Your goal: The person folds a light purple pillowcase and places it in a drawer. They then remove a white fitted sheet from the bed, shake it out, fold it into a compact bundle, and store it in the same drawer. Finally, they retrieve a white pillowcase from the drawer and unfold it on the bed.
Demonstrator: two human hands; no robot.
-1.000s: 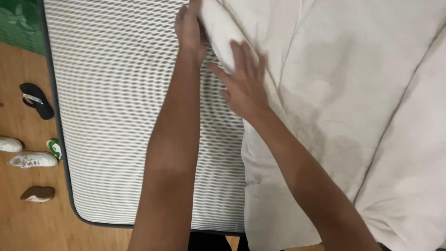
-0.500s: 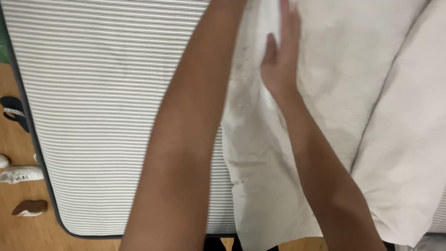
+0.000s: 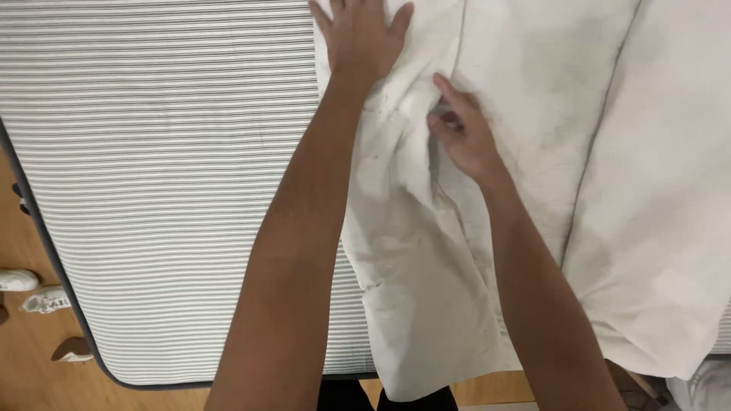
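A white sheet (image 3: 548,175) covers the right part of a grey-and-white striped mattress (image 3: 160,190). My left hand (image 3: 359,38) lies flat with fingers spread on the sheet's left edge near the top of the view. My right hand (image 3: 461,129) rests just right of a raised fold in the sheet, its fingers curled and pinching the cloth. The fold runs down between my two forearms toward the mattress's near edge, where the sheet hangs over.
A wooden floor (image 3: 30,365) shows left of and below the mattress. White shoes (image 3: 30,293) and a brown shoe (image 3: 72,350) lie on it near the mattress's left corner. A second layer of white cloth (image 3: 662,228) overlaps at the right.
My left hand has come into view flat on the sheet's edge. My right hand has gone from lying flat to pinching a fold. The view shifted up the mattress.
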